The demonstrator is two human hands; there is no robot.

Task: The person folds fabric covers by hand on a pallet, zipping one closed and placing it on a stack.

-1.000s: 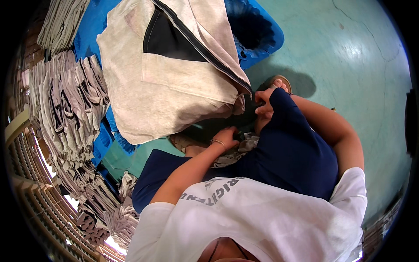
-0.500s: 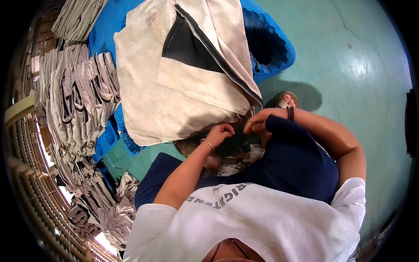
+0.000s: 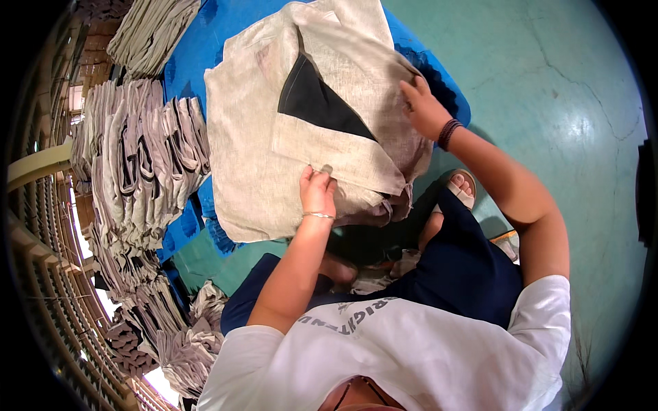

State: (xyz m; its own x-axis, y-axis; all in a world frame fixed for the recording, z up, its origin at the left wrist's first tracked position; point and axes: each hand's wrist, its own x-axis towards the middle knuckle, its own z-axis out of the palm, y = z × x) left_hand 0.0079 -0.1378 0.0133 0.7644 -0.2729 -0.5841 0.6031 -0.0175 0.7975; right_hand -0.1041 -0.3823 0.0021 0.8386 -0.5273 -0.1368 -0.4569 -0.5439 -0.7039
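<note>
A large beige cloth piece (image 3: 247,157) with a black triangular panel (image 3: 319,103) lies spread over a blue plastic support in front of me. My left hand (image 3: 319,192), a thin bracelet on its wrist, rests on the cloth's near part with fingers curled. A small greyish bit shows at its fingertips, too small to name. At the cloth's right side my right hand (image 3: 426,108), with a dark beaded bracelet, lies palm down, fingers apart on the folded-over flap (image 3: 363,55). The black strip seen along that flap before is now mostly hidden.
Tall stacks of folded beige cloth pieces (image 3: 130,151) stand along the left, with more cloth (image 3: 185,342) heaped lower down. The blue plastic support (image 3: 445,96) has a dark hollow at its right. Green floor (image 3: 548,103) stretches to the right. My sandalled foot (image 3: 462,185) is beside the cloth.
Both hands have left the cloth's near corner. The left has moved up onto the cloth; the right has swept up and over the flap, which now covers the black strip.
</note>
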